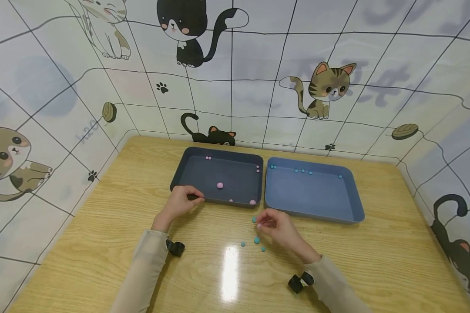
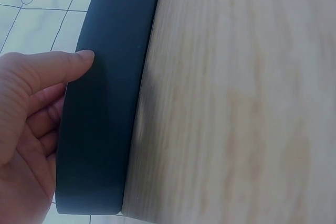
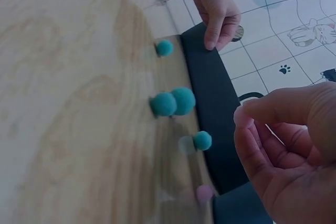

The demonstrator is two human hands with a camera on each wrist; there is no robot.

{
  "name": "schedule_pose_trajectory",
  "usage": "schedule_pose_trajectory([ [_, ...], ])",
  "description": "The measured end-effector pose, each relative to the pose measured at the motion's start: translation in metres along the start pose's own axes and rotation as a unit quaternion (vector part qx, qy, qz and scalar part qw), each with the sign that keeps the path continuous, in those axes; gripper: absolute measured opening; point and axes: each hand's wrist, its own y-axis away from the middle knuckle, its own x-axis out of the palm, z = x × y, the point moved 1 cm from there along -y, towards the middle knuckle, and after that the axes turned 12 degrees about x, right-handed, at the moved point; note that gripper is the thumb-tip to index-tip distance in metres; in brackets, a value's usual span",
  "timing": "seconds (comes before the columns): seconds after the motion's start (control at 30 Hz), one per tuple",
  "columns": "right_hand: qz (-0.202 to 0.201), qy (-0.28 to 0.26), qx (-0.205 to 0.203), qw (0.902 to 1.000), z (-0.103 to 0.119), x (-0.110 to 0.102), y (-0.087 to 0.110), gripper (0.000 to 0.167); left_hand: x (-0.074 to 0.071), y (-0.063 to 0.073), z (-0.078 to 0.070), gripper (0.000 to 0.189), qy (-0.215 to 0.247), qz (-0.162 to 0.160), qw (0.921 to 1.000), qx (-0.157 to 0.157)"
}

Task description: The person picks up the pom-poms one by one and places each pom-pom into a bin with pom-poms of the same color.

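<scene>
My left hand (image 1: 180, 201) grips the near rim of the dark tray (image 1: 196, 171); in the left wrist view the thumb lies on its outer wall, with fingers curled over the inner side. My right hand (image 1: 281, 228) is over the table in front of the trays, its thumb and index finger pinching a small pink pom-pom (image 3: 243, 118), mostly covered by the fingertips. Beside and below it lie several teal pom-poms (image 1: 256, 240). Another pink pom-pom (image 3: 205, 192) lies near the trays in the right wrist view. Several pink pom-poms (image 1: 220, 185) are in the dark tray.
Right of the dark tray, close beside it, stands a blue tray (image 1: 313, 191) with several teal pom-poms (image 1: 303, 171) along its far side. Both trays stand on a wooden table (image 1: 203, 269). Behind them rises a wall covering (image 1: 250, 100) printed with cats and grid lines.
</scene>
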Motion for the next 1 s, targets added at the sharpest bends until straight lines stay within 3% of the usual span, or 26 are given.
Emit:
schedule_pose_trajectory([
  [0.37,-0.015,-0.012,0.007,0.9998,0.014,-0.008,-0.011,0.011,0.001,0.002,0.002,0.004,-0.004,-0.002,0.9999,-0.009],
  [0.5,-0.01,-0.013,0.018,0.9997,0.039,-0.012,-0.01,0.011,0.001,0.002,0.0,0.004,-0.001,-0.002,1.0,-0.009],
  [0.6,-0.009,-0.019,0.015,0.9997,0.042,-0.013,-0.015,0.011,0.001,0.002,0.0,0.005,0.0,-0.001,1.0,-0.004],
  [0.73,-0.019,-0.038,-0.005,0.9991,0.03,-0.013,-0.03,0.013,0.001,0.002,0.001,0.006,0.0,-0.004,1.0,-0.003],
  [1.0,-0.027,-0.057,0.016,0.9979,0.043,-0.015,-0.044,0.017,0.001,0.003,0.003,0.004,-0.001,-0.001,1.0,-0.003],
])
